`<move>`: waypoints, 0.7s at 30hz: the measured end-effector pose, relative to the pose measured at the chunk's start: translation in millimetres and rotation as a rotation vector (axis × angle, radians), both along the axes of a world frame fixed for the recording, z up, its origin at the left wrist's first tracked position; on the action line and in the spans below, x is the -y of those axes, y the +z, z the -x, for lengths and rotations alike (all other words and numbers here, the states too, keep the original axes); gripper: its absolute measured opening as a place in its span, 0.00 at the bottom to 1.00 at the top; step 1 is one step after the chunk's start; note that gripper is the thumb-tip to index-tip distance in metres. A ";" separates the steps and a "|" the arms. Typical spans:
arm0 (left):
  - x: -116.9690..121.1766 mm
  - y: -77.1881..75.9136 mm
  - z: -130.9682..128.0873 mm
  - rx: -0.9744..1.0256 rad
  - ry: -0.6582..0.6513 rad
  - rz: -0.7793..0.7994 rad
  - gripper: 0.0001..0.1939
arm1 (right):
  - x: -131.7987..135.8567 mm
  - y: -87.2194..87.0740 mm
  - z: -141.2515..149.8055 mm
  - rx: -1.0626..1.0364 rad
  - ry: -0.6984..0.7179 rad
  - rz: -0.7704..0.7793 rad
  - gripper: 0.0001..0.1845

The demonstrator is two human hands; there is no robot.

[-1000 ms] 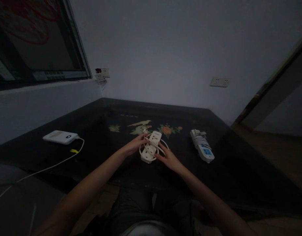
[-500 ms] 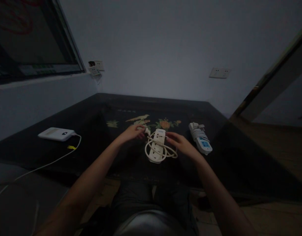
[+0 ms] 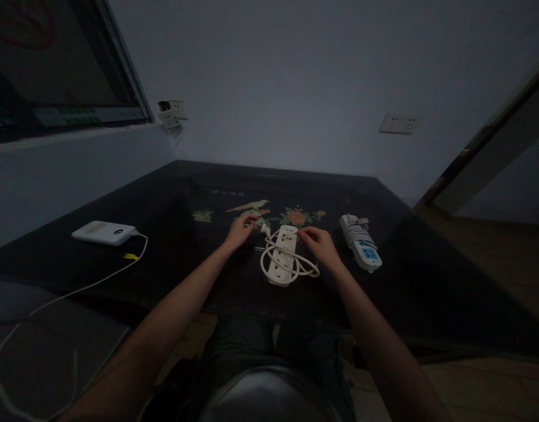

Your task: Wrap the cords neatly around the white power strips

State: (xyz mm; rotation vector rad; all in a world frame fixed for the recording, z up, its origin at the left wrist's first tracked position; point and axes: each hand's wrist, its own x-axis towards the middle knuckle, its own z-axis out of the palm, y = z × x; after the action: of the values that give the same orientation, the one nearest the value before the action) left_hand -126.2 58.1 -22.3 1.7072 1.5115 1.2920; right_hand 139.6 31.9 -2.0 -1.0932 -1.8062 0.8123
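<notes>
On the dark table a white power strip (image 3: 282, 258) lies lengthwise before me, with its pale cord (image 3: 307, 272) looped loosely over and around it. The cord's white plug (image 3: 265, 230) rests by the strip's upper left side. My left hand (image 3: 241, 231) hovers just left of the plug, fingers loosely bent and apart, with nothing in them. Beside the strip's upper right edge is my right hand (image 3: 319, 245), thumb and forefinger drawn together in a pinch. Whether those fingertips grip the strip's edge or a bit of cord is too dark to make out.
To the right lies a second power strip (image 3: 367, 254) with blue sockets, its cord wound tightly round one end. A white device (image 3: 103, 232) with a cable (image 3: 87, 287) running off the table is at left. Wall sockets (image 3: 400, 123) sit above the table.
Both hands have come off the looped cord and moved apart to either side of the strip. The strip appears farther right, its plug now uncovered beside my left hand. The view has shifted slightly.
</notes>
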 end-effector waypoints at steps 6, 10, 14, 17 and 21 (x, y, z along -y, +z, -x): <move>-9.0 -4.1 7.6 0.003 -0.010 -0.002 0.10 | 1.9 4.8 1.8 0.009 0.021 -0.007 0.17; -11.8 -12.1 6.9 -0.020 -0.114 0.007 0.13 | 7.4 11.5 1.9 0.041 0.074 0.014 0.17; -11.5 -18.6 4.6 -0.096 -0.253 -0.027 0.18 | 15.3 16.6 4.1 0.132 0.243 0.048 0.15; -10.5 -21.2 2.9 -0.153 -0.299 -0.063 0.21 | 19.4 16.5 5.5 0.171 0.316 0.084 0.17; -12.0 -23.4 2.0 -0.181 -0.318 -0.099 0.22 | 20.5 13.7 6.2 0.176 0.366 0.116 0.17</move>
State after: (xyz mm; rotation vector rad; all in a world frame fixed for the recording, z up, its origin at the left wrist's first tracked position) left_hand -128.2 70.2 -45.8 2.0767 1.2208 1.0853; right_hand 133.4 11.4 11.7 -0.9410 -2.1688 1.0741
